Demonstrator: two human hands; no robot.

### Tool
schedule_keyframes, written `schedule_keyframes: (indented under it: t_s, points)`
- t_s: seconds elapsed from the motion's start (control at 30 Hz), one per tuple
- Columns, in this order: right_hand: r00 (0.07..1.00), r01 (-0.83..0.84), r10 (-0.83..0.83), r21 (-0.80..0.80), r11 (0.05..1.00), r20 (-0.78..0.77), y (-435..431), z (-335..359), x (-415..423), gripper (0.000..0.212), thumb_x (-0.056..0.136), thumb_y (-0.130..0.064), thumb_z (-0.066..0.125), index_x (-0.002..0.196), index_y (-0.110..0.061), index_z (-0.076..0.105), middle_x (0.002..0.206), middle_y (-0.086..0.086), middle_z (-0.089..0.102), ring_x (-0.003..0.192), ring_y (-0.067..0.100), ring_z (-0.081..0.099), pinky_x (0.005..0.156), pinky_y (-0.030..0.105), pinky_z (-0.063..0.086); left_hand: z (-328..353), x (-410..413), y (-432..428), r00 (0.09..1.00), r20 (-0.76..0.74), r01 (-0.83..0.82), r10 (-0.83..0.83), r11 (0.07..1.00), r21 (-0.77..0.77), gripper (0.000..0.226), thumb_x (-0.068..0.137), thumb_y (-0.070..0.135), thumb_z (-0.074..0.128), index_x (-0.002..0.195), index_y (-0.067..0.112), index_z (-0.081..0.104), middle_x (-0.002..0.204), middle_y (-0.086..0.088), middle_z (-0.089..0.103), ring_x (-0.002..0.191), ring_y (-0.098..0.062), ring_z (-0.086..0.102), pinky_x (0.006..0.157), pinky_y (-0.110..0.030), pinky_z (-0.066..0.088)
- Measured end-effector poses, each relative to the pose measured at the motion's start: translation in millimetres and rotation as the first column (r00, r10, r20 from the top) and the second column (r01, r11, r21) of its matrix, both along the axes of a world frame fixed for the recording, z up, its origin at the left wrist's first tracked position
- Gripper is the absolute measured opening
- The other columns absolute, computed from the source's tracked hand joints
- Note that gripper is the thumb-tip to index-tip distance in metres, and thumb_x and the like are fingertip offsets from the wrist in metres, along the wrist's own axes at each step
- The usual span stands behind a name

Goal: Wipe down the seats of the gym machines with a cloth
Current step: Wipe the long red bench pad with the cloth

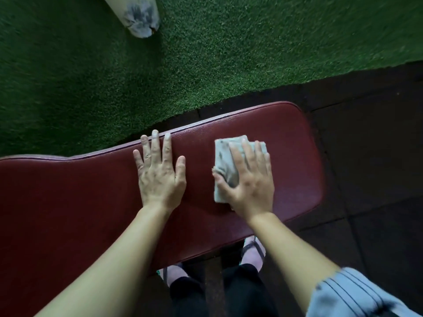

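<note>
Nearest: two feet in pale sandals (253, 252) on the dark floor (377, 202), dark trousers, partly under the near edge of the seat.

Blue striped sleeve (357, 296), on the right arm, low at the right.

Seat (80, 202): dark red padded cushion, long axis running left to right, rounded end at the right. This is the surface being wiped.

Left hand (160, 175): flat on the seat near its middle, fingers spread and straight, tips reaching the far edge. Holds nothing; it appears to brace.

Right hand (249, 181): palm down on the cloth, fingers splayed over it, thumb hooked at its left edge, so the grip is pressing the cloth down, not pinching it.

Cloth (225, 161): pale grey, folded, smudged, lying on the right part of the seat, just beside the left hand but apart from it. The rounded end lies to its right, the longer stretch to its left past the left hand; the right hand is the nearer one for either stroke.

Beyond the far edge: green artificial turf (206, 53).

Farthest: a pale cylindrical object (135, 14) with dark marks, on the turf, cut by the top edge; what it is cannot be told.
</note>
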State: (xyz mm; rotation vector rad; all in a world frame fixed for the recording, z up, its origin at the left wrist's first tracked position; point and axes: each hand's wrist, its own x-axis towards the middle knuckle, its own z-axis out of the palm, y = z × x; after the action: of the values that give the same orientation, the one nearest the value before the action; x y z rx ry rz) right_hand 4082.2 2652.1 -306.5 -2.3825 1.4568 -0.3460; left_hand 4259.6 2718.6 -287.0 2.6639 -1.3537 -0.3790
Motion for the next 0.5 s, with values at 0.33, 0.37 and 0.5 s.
schedule_keyframes:
  t_s: [0.33, 0.37, 0.5]
  points:
    - [0.953, 0.3, -0.297, 0.063, 0.952, -0.056, -48.7, -9.2, -48.6, 0.078, 0.086, -0.073, 0.02, 0.145, -0.024, 0.035, 0.153, 0.009, 0.031, 0.143, 0.031, 0.019, 0.118, 0.044, 0.007, -12.2, -36.0, -34.3, 0.999, 0.047, 0.008, -0.012, 0.997, 0.072, 0.066, 0.094, 0.051, 0.022, 0.152, 0.024, 0.012, 0.161, -0.005, 0.001, 0.147, -0.025, -0.009, 0.117, -0.047, -0.011]
    - [0.957, 0.29, -0.288, 0.067, 0.955, -0.044, -39.5, -7.6, -46.8, 0.073, 0.089, -0.069, 0.017, 0.144, -0.025, 0.036, 0.152, 0.009, 0.033, 0.143, 0.031, 0.02, 0.118, 0.045, 0.008, -13.3, -36.0, -34.4, 0.999, 0.049, 0.015, -0.018, 0.997, 0.075, 0.066, 0.094, 0.051, 0.023, 0.152, 0.024, 0.012, 0.161, -0.005, 0.001, 0.147, -0.025, -0.01, 0.117, -0.047, -0.011]
    - [0.963, 0.269, -0.267, 0.057, 0.962, -0.03, -13.6, -5.4, -37.4, 0.057, 0.094, -0.056, 0.032, 0.142, -0.025, 0.041, 0.15, 0.01, 0.037, 0.142, 0.033, 0.024, 0.116, 0.05, 0.014, -11.9, -35.8, -35.5, 0.998, 0.052, 0.015, -0.019, 0.997, 0.077, 0.065, 0.094, 0.051, 0.023, 0.152, 0.024, 0.013, 0.161, -0.004, 0.001, 0.147, -0.025, -0.009, 0.117, -0.048, -0.01]
